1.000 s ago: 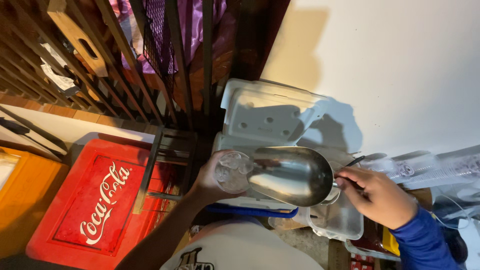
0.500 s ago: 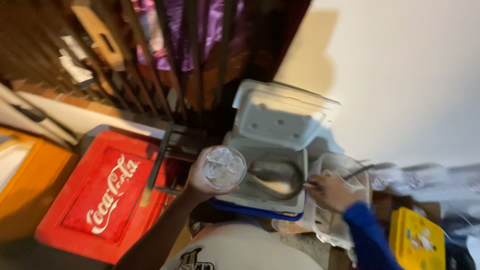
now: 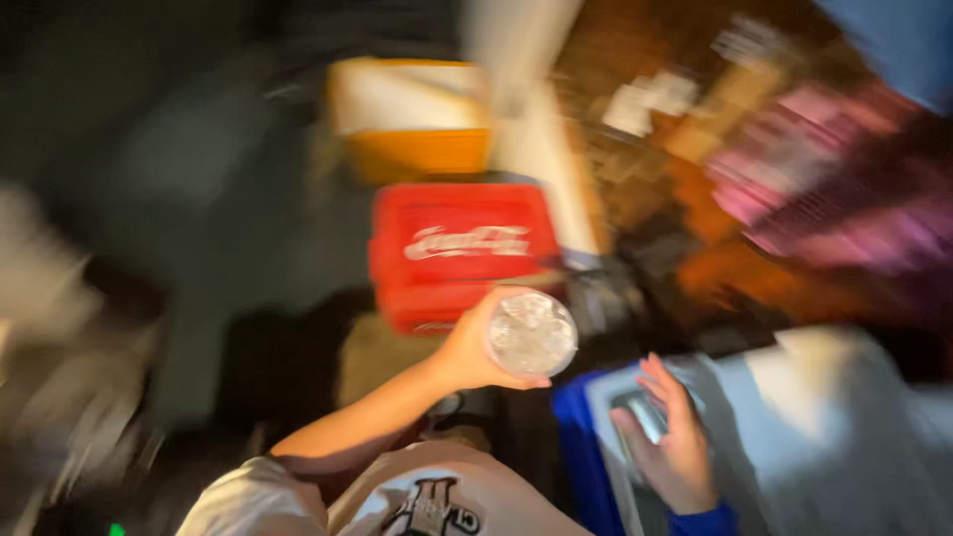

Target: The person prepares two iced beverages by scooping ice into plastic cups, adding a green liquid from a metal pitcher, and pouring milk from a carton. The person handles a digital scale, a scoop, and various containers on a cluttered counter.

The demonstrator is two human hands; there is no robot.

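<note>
While the view was blurred:
Left hand [image 3: 475,349]: fingers clamped round clear cup [image 3: 532,334], mouth facing camera.
Right hand [image 3: 671,447]: fingers curled on metal scoop [image 3: 647,413], grip unclear, just below-right of cup.
Behind: red crate [image 3: 459,248].

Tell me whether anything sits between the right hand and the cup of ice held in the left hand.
Nothing visible does. The left hand holds the clear cup of ice up, while the right hand rests lower on the white cooler over a blurred shiny object. Only open space separates them, though blur hides detail.
</note>
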